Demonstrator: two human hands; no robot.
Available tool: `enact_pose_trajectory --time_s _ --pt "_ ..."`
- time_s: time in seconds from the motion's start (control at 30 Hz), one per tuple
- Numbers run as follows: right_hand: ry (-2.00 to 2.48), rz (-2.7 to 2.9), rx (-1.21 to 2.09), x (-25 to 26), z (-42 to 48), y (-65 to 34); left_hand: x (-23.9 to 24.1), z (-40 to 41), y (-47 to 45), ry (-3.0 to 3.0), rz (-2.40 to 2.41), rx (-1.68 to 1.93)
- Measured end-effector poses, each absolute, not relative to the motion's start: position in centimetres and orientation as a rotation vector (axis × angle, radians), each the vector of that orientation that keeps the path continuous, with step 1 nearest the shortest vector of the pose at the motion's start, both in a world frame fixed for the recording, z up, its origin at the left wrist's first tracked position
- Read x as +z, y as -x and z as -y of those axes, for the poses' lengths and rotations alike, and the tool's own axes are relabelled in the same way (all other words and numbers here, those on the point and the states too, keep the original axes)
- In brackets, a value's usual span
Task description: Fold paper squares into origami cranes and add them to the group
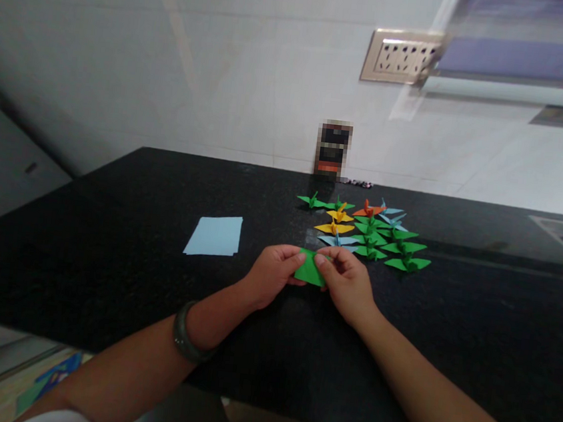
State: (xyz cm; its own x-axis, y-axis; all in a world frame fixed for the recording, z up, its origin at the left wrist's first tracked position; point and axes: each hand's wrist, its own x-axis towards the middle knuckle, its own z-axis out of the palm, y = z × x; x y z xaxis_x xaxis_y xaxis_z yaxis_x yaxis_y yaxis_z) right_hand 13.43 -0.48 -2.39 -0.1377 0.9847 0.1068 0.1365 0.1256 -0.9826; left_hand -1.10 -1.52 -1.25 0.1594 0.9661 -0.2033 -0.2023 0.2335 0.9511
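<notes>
A small green piece of paper (311, 269) is held up between my two hands over the dark counter. My left hand (275, 274) pinches its left side, thumb on the near face. On the right side my right hand (347, 282) grips it the same way, fingers behind the sheet. Whether the paper is folded in layers I cannot tell. Just beyond my right hand stand several folded paper cranes: green ones (408, 261), yellow ones (334, 228), an orange one (368, 210) and light blue ones (337, 240).
A stack of light blue paper sheets (214, 235) lies left of my hands on the black counter (120, 254). Against the tiled wall leans a phone-like object (333, 150), its face pixelated, with a beaded strand (359, 183) beside it. A socket panel (401, 57) is on the wall.
</notes>
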Motion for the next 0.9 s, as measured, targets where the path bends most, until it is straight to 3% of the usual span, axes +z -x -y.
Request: enact_pose_trajectory --time_s 0.57,0.77,0.9 --pt "0.779 2.036 0.477 -2.1 0.4 -14.4 -1.1 1.3 1.2 -0.802 -1.010 1.113" --pt "0.768 2.106 0.455 -1.9 0.2 -14.7 -1.4 1.2 1.3 -0.745 -0.943 1.120" --pt "0.874 2.024 0.630 -1.5 0.4 -14.3 -1.4 1.3 1.2 -0.751 -0.917 1.124"
